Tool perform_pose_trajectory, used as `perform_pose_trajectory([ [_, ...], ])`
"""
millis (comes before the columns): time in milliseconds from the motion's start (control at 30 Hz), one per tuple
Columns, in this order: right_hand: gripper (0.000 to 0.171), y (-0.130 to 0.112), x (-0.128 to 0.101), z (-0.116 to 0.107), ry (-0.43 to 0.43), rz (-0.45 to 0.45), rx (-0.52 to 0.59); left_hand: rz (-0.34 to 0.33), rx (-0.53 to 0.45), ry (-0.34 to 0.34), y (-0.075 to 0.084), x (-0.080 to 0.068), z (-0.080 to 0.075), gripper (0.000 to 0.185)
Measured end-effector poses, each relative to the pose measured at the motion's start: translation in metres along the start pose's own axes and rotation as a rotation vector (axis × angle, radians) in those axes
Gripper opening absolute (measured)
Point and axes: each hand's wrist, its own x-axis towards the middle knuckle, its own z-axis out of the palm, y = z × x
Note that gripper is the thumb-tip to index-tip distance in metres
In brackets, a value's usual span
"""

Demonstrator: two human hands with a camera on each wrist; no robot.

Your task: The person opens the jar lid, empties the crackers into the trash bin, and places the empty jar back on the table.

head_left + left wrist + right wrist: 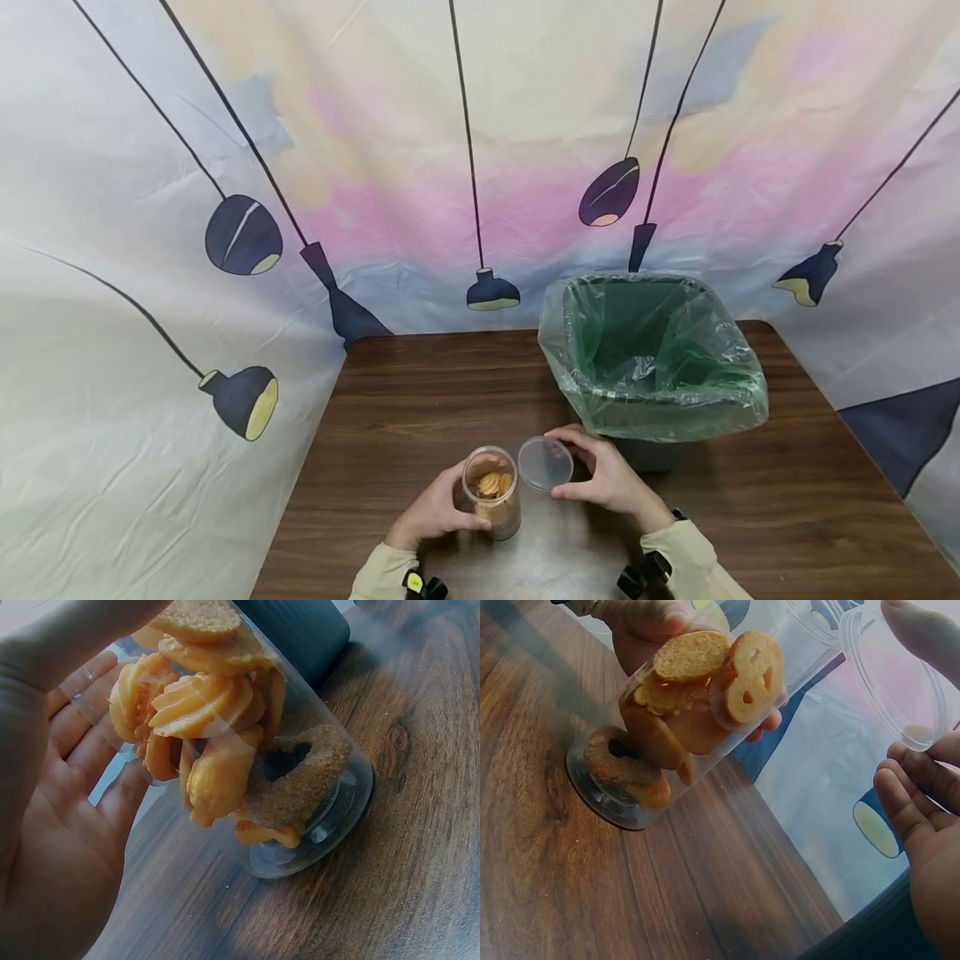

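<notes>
A clear plastic jar (507,518) stands on the table, its mouth uncovered, with cookies (491,485) in its lower part. My left hand (437,510) grips the jar from the left, thumb on the near side and fingers behind. Swirled cookies (202,705) and a sugared ring cookie (304,780) show through the wall in the left wrist view. Just right of the jar's mouth, my right hand (611,479) pinches a round clear lid (545,463) by its edge, between thumb and fingers. The lid is off the jar, close beside its rim.
Behind my right hand stands a dark bin (647,455) lined with a translucent green bag (675,419) folded over its rim. The brown wooden table (420,392) meets a cloth backdrop (420,208) printed with hanging lamps along its back and sides.
</notes>
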Motion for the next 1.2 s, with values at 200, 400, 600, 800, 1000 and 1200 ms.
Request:
perform_pose_trajectory([
  [200, 0.067, 0.002, -0.002, 0.0, 0.014, -0.005, -0.027, 0.011, -0.005, -0.007, -0.001, 0.002, -0.001, 0.079],
  [400, 0.066, 0.002, -0.004, 0.0, 0.012, 0.008, -0.031, 0.004, 0.005, -0.007, -0.001, 0.001, -0.002, 0.079],
  [600, 0.064, -0.008, -0.004, -0.001, -0.002, -0.007, -0.041, -0.02, 0.001, -0.009, 0.004, 0.001, -0.001, 0.078],
  [800, 0.063, -0.001, -0.008, -0.001, -0.016, -0.026, -0.035, -0.016, -0.001, -0.017, 0.003, 0.0, 0.0, 0.079],
  [1000, 0.064, 0.007, -0.009, -0.002, -0.033, -0.061, 0.022, -0.044, 0.013, 0.005, 0.003, 0.0, 0.001, 0.08],
  [1200, 0.065, 0.009, -0.009, -0.002, -0.03, -0.05, -0.004, -0.066, -0.004, 0.014, 0.004, 0.0, 0.001, 0.083],
])
